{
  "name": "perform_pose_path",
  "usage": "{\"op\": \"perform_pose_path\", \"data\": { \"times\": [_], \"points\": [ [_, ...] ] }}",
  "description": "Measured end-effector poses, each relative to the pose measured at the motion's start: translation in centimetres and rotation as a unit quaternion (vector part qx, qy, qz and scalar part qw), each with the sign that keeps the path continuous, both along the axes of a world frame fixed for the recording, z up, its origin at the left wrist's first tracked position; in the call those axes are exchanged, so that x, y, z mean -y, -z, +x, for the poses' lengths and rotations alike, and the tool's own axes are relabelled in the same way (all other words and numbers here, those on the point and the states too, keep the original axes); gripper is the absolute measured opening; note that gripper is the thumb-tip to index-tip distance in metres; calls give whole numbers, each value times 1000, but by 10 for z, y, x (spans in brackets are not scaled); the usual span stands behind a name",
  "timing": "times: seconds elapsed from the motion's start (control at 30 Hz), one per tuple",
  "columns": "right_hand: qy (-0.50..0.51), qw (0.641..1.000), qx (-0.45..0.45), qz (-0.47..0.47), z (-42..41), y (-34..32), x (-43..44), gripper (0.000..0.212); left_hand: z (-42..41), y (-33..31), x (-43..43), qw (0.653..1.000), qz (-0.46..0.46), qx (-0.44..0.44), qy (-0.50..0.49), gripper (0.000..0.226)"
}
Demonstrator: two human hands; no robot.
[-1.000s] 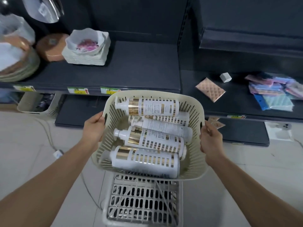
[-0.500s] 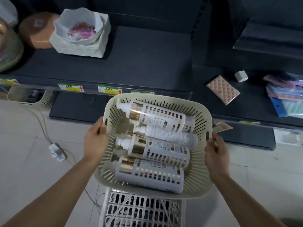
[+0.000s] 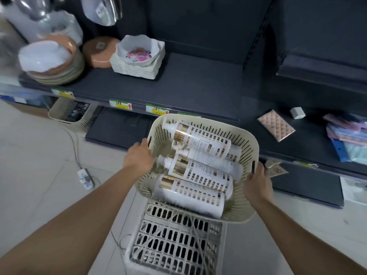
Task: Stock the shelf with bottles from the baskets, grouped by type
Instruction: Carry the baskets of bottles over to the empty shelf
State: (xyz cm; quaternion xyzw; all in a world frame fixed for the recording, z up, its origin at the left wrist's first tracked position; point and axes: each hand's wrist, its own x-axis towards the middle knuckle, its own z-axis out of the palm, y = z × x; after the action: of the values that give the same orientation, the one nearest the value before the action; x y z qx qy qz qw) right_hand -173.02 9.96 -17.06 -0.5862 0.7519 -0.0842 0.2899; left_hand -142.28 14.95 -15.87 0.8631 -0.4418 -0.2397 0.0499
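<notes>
I hold a cream slotted basket (image 3: pixel 249 147) in the air in front of the dark shelf (image 3: pixel 198 80). My left hand (image 3: pixel 139 155) grips its left rim and my right hand (image 3: pixel 258 183) grips its right rim near the handle slot. Several white bottles with gold bands and checkered labels (image 3: pixel 200 139) lie on their sides inside it, pump ends pointing left. The basket tilts down toward the right. A second cream basket (image 3: pixel 65 114) with dark items stands on the floor under the shelf at the left.
A white slotted crate (image 3: pixel 174 241) stands on the floor right below the held basket. Stacked plates (image 3: pixel 57 64), a floral bowl on white dishes (image 3: pixel 139 58) fill the shelf's left. A pink quilted pad (image 3: pixel 276 125), a small white block (image 3: pixel 297 113) and coloured packets (image 3: pixel 349 139) lie at the right. A power strip (image 3: pixel 85 178) lies on the floor.
The basket has shifted right and tilted, and my left hand has slid further onto the left rim. The view has tipped up, showing more of the plates at the left.
</notes>
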Motion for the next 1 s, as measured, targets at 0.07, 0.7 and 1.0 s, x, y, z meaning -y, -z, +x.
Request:
{"op": "perform_pose_path", "data": {
  "times": [0.07, 0.7, 1.0],
  "points": [
    [-42, 998, -44, 10, 1, -12, -6, 46, -2, -15, -14, 996, 30, 65, 51, 36],
    [-376, 902, -193, -85, 19, -146, -83, 41, -17, -143, -154, 972, -2, 213, 100, 38],
    [-387, 896, -188, -114, 114, -185, -120, 41, 63, -191, -189, 953, -45, 270, 134, 36]
  ]
}}
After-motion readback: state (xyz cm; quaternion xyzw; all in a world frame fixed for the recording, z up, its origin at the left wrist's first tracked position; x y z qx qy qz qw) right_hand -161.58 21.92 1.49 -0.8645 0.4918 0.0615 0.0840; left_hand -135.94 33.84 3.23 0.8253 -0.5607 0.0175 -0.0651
